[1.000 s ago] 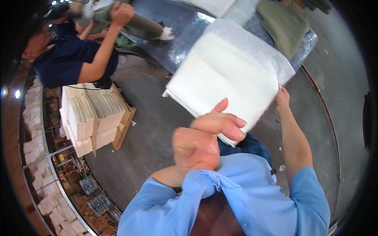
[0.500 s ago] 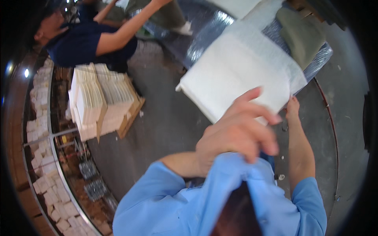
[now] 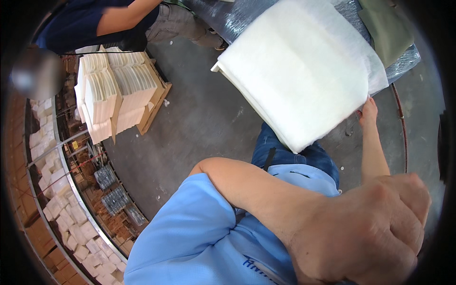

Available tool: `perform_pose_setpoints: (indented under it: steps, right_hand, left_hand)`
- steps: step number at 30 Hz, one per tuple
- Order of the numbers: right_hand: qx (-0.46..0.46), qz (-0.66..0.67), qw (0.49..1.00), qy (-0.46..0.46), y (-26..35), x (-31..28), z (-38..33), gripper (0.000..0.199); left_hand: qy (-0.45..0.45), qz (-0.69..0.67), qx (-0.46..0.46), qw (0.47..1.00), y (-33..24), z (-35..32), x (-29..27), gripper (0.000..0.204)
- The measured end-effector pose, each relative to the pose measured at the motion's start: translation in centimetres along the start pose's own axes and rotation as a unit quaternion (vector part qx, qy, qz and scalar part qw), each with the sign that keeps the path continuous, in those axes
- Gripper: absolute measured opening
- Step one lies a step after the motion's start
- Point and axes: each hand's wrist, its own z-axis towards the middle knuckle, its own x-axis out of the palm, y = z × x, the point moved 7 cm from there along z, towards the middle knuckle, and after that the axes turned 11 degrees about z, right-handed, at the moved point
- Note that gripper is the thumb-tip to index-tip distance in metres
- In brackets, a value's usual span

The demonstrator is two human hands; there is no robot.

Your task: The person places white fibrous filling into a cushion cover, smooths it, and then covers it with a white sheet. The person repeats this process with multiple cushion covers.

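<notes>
A thick white sheet of soft wadding (image 3: 299,66) spreads out in front of me, its near corner reaching over my jeans. My right hand (image 3: 368,112) is closed at the sheet's right edge, pinching it near the corner. My left hand (image 3: 365,232) is large and close at the lower right, crossed over in front of my body and away from the sheet. Its back and bent knuckles show. The fingers curl under, so whatever they hold, if anything, is hidden.
Plastic-wrapped goods (image 3: 237,21) and an olive-green cloth (image 3: 385,31) lie beyond and beside the sheet. At left, cream slabs (image 3: 102,85) are stacked on a pallet (image 3: 154,107). A co-worker's arm (image 3: 126,19) shows above them. A cable (image 3: 400,114) runs along the floor at right.
My left hand has moved from near my shirt collar to the lower right, closer to the view. The co-worker has shifted toward the upper edge. My right hand stays at the sheet.
</notes>
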Motion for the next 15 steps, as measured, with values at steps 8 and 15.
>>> perform_pose_setpoints:
  steps: [8,15]
  right_hand:
    - [0.008,0.007,1.000,-0.025,-0.1,0.0,-0.4,0.025]
    - [-0.019,0.046,0.998,-0.034,0.0,-0.5,-0.5,0.029]
  left_hand:
    - [0.033,-0.065,0.002,0.997,-1.0,1.1,0.1,0.042]
    - [0.127,-0.019,-0.008,0.992,-0.6,1.3,-0.2,0.034]
